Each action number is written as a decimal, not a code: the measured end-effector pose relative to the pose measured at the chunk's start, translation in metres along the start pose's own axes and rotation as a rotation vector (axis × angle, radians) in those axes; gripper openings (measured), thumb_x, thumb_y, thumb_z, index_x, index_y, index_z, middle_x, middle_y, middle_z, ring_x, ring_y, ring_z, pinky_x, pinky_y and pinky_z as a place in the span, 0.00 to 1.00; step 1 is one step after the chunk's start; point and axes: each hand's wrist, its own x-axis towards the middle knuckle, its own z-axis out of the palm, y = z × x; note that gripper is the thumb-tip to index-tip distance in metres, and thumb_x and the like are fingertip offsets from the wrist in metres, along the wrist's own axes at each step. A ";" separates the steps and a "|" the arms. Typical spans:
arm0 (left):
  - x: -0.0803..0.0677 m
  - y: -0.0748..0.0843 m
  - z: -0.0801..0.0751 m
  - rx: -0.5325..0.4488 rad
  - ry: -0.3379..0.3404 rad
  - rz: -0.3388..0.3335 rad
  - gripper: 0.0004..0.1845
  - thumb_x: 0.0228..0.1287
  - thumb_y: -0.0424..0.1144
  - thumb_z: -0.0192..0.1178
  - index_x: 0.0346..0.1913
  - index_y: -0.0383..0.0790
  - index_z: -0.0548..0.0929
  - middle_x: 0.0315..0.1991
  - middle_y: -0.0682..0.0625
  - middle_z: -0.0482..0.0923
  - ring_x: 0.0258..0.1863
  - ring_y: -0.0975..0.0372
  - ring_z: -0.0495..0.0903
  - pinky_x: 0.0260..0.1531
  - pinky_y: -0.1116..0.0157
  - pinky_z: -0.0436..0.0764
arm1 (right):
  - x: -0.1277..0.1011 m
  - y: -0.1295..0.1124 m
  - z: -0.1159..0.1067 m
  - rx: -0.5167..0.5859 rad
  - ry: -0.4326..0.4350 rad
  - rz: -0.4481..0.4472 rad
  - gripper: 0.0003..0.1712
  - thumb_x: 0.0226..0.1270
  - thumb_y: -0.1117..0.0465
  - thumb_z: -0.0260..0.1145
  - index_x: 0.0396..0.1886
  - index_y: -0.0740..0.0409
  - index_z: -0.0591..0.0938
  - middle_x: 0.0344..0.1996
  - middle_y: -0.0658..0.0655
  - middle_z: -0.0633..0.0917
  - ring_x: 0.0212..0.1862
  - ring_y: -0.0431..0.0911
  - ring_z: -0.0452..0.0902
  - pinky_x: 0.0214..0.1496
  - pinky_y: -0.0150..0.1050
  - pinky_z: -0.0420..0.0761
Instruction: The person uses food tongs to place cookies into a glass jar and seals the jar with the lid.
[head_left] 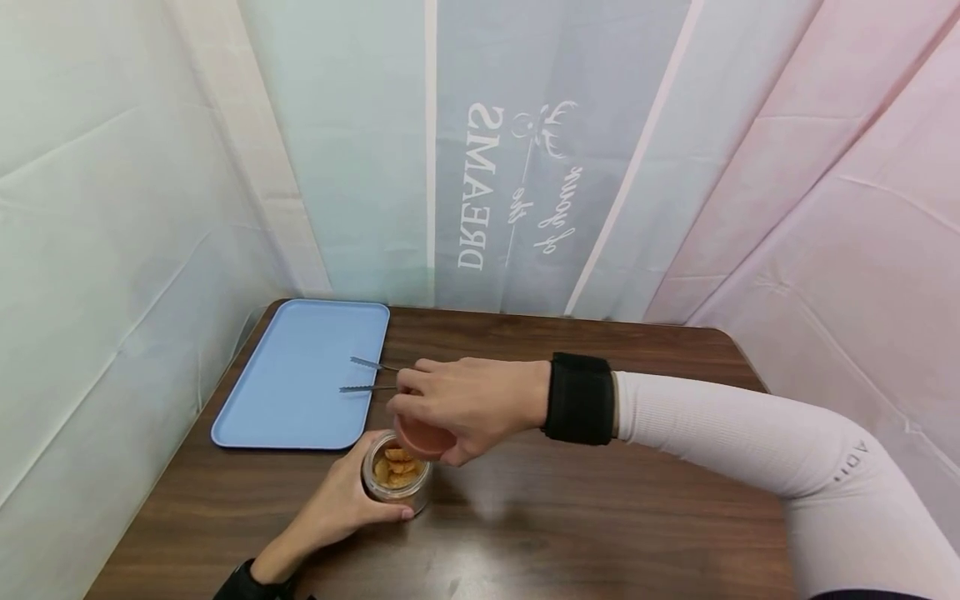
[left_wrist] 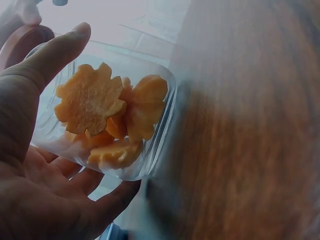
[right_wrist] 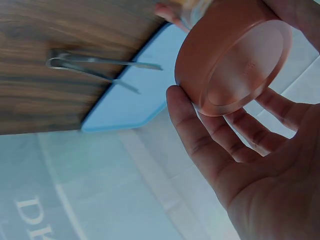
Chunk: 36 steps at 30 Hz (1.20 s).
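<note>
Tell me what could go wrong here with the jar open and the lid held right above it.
The jar stands open, steadied only by the left hand; a bump from the right hand just above could tip it and spill the flower-cut carrot slices onto the table. The lid is held only by fingertips at its rim, so it might slip. The tongs lie half over the tray edge and could get knocked.

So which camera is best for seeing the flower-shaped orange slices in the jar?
The left wrist view: the orange slices fill it, petal edges clear through the jar. The head view shows them small. The right wrist view hardly shows them.
</note>
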 end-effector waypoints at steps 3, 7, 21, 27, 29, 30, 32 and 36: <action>0.000 0.000 -0.001 -0.023 -0.021 -0.016 0.53 0.48 0.45 0.87 0.76 0.49 0.66 0.61 0.49 0.80 0.54 0.58 0.82 0.53 0.61 0.82 | 0.013 -0.005 -0.001 -0.004 -0.013 -0.021 0.45 0.59 0.40 0.79 0.73 0.49 0.74 0.61 0.51 0.75 0.57 0.44 0.71 0.46 0.33 0.84; -0.001 -0.001 0.001 -0.040 -0.038 -0.029 0.55 0.50 0.44 0.86 0.78 0.47 0.63 0.62 0.48 0.79 0.56 0.58 0.82 0.54 0.61 0.82 | 0.026 -0.011 0.000 -0.017 -0.039 -0.047 0.46 0.60 0.39 0.79 0.73 0.50 0.74 0.62 0.51 0.75 0.59 0.44 0.71 0.47 0.33 0.84; -0.001 0.004 0.001 -0.017 -0.016 -0.032 0.52 0.48 0.45 0.86 0.75 0.44 0.66 0.61 0.48 0.79 0.54 0.60 0.83 0.54 0.62 0.82 | 0.045 -0.016 0.014 -0.035 -0.087 -0.069 0.44 0.61 0.38 0.78 0.72 0.50 0.75 0.57 0.50 0.76 0.55 0.42 0.71 0.49 0.31 0.82; -0.001 0.003 0.001 0.020 -0.015 -0.017 0.52 0.49 0.47 0.86 0.74 0.40 0.68 0.61 0.46 0.80 0.54 0.60 0.83 0.53 0.62 0.83 | 0.050 -0.015 0.021 -0.057 -0.087 -0.086 0.42 0.64 0.36 0.76 0.70 0.51 0.75 0.57 0.51 0.77 0.55 0.43 0.73 0.54 0.30 0.80; -0.001 0.003 0.001 0.027 -0.015 -0.020 0.52 0.49 0.48 0.86 0.74 0.40 0.67 0.61 0.46 0.79 0.55 0.60 0.83 0.53 0.62 0.83 | 0.051 -0.015 0.023 -0.061 -0.096 -0.081 0.41 0.65 0.36 0.75 0.70 0.51 0.75 0.57 0.51 0.77 0.56 0.43 0.73 0.54 0.30 0.80; -0.001 0.003 0.001 0.029 -0.016 -0.021 0.53 0.49 0.48 0.86 0.74 0.39 0.67 0.61 0.45 0.79 0.55 0.59 0.83 0.53 0.62 0.83 | 0.051 -0.015 0.023 -0.063 -0.101 -0.077 0.41 0.65 0.36 0.75 0.70 0.51 0.75 0.57 0.51 0.77 0.56 0.43 0.73 0.53 0.30 0.80; -0.001 0.003 0.001 0.032 -0.014 -0.022 0.53 0.49 0.48 0.86 0.75 0.39 0.66 0.62 0.45 0.79 0.55 0.59 0.83 0.53 0.62 0.83 | 0.052 -0.016 0.024 -0.070 -0.107 -0.072 0.41 0.66 0.35 0.74 0.70 0.51 0.75 0.57 0.50 0.77 0.56 0.43 0.73 0.52 0.30 0.81; -0.001 0.003 0.000 0.022 -0.021 -0.019 0.53 0.50 0.47 0.86 0.75 0.40 0.66 0.61 0.45 0.79 0.55 0.59 0.83 0.52 0.62 0.83 | 0.052 -0.017 0.025 -0.067 -0.120 -0.065 0.40 0.66 0.35 0.73 0.69 0.50 0.75 0.56 0.49 0.78 0.56 0.42 0.73 0.50 0.30 0.81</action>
